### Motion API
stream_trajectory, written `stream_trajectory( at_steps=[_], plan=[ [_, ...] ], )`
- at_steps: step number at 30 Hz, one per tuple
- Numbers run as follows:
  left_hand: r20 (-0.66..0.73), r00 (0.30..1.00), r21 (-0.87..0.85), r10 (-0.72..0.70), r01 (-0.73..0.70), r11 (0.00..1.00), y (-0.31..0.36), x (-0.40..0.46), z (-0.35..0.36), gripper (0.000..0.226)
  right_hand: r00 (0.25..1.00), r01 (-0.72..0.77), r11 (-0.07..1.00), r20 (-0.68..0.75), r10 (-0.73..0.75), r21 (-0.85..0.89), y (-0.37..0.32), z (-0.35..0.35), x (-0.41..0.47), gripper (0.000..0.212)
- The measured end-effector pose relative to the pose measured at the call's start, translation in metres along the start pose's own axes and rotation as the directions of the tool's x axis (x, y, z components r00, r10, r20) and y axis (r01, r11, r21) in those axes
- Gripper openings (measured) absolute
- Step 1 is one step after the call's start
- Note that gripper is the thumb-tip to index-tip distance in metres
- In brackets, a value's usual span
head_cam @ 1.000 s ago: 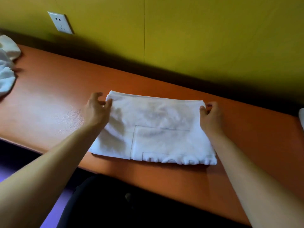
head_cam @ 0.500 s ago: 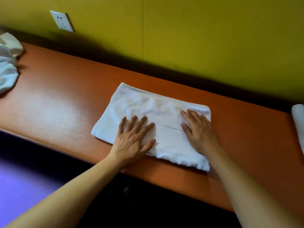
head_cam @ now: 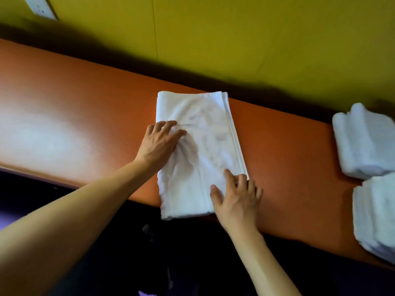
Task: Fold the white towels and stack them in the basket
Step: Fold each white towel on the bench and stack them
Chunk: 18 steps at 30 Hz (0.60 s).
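Observation:
A folded white towel lies on the orange table, its long side running from the wall toward me, its near end hanging a little over the front edge. My left hand lies flat on the towel's left side, fingers spread and bunching the cloth slightly. My right hand rests on the towel's near right corner, fingers apart, pressing down. Neither hand grips the cloth. No basket is in view.
Two folded white towels sit at the right end of the table, one at the back and one nearer the front. A yellow wall with a white socket runs behind the table. Below the front edge is dark.
The towel has been folded to a narrower shape and now lies lengthwise toward me. Both hands moved to its left side and near right corner. The view shifted right, showing the folded towels.

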<state>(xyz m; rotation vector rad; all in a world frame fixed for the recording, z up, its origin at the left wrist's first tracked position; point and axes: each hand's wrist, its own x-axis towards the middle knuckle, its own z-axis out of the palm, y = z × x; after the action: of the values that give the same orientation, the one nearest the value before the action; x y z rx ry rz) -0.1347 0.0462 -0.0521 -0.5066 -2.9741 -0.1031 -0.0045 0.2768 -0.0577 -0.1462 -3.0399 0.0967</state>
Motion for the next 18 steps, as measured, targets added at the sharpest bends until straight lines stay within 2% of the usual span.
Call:
stream_trajectory(
  at_steps=[2,6,8,11,12,14,18],
  plan=[
    [-0.056,0.998,-0.041,-0.018,0.016,0.999,0.014,-0.020,-0.006,0.040,1.000,-0.001,1.000,-0.016,0.001,-0.001,-0.001,0.000,0.003,0.057],
    [-0.090,0.991,-0.137,0.099,-0.111,0.984,0.045,-0.085,-0.014,0.039,0.997,0.012,1.000,-0.075,-0.010,0.017,-0.002,0.002,0.005,0.052],
    [-0.018,0.994,-0.168,0.109,-0.111,0.979,0.052,-0.114,-0.015,0.053,0.996,0.008,1.000,-0.086,-0.006,0.029,-0.001,0.003,0.004,0.051],
    [0.203,0.968,-0.155,0.147,-0.116,0.981,0.055,-0.141,-0.010,0.094,0.998,-0.004,0.999,-0.063,0.007,0.045,-0.002,0.003,0.002,0.051],
    [0.245,0.956,-0.135,0.161,-0.131,0.982,0.055,-0.145,-0.007,0.099,0.998,-0.009,0.999,-0.060,0.012,0.050,-0.002,0.002,0.002,0.051],
    [0.260,0.950,-0.133,0.176,-0.145,0.980,0.053,-0.147,-0.005,0.096,0.999,-0.012,0.998,-0.052,0.015,0.065,-0.002,0.002,0.002,0.053],
    [0.184,0.967,-0.285,0.177,-0.120,0.951,0.046,-0.144,-0.009,0.079,0.999,0.041,0.985,0.005,-0.043,0.166,0.011,0.000,-0.008,0.068]
  ],
)
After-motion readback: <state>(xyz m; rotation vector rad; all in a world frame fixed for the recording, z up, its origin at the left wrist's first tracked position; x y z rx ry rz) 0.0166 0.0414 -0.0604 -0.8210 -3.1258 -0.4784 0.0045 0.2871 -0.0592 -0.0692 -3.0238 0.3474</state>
